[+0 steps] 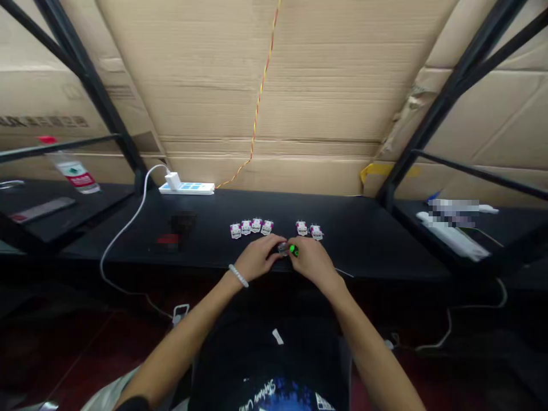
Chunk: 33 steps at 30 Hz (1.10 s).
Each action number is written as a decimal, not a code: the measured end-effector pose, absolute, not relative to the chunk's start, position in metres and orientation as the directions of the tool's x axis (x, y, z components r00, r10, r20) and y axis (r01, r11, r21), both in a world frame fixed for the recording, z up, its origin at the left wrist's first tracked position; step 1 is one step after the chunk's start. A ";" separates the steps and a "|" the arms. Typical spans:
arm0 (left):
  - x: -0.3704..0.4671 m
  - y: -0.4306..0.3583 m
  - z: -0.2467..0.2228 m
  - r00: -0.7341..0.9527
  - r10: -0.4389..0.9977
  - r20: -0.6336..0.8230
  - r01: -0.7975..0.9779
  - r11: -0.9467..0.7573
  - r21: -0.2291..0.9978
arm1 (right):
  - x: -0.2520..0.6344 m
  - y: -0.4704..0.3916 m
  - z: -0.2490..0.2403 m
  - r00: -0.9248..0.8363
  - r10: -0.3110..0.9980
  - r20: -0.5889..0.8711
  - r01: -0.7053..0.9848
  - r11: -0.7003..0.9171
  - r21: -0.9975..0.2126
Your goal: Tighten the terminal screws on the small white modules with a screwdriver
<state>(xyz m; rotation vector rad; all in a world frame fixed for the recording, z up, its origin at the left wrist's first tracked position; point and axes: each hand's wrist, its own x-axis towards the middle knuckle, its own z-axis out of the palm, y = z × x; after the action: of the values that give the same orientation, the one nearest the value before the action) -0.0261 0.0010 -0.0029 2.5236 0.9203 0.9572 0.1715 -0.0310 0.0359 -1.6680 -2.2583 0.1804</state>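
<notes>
Close together at the desk's front edge, both hands work on a small grey, partly clear piece [282, 248]. My left hand [258, 258], with a beaded bracelet [238, 275] at its wrist, pinches this piece between thumb and fingers. My right hand [313, 261] is closed round a small green-and-black tool [293, 250], whose green end shows beside the grey piece. The tool's kind cannot be made out. Just beyond the hands lie small white-and-purple parts: several in a left group [256, 225], and two at the right [302, 228].
The black desk [240, 205] carries a white power strip [192, 188] with a charger and white cable [124, 228]. Left of the parts is a dark blurred item [183, 222]. A thin white stick [345, 273] lies near my right wrist. Black frame posts [422, 131] flank the desk.
</notes>
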 end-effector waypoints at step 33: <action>-0.027 0.000 -0.001 0.515 0.713 0.475 0.432 -0.695 0.575 | 0.179 -0.034 0.041 -0.260 0.911 0.321 0.761 0.398 -0.513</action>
<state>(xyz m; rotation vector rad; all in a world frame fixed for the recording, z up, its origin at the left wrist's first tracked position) -0.0275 0.0005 -0.0011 2.3754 0.9463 1.0039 0.1786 -0.0336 0.0412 -1.4210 -2.0876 0.3418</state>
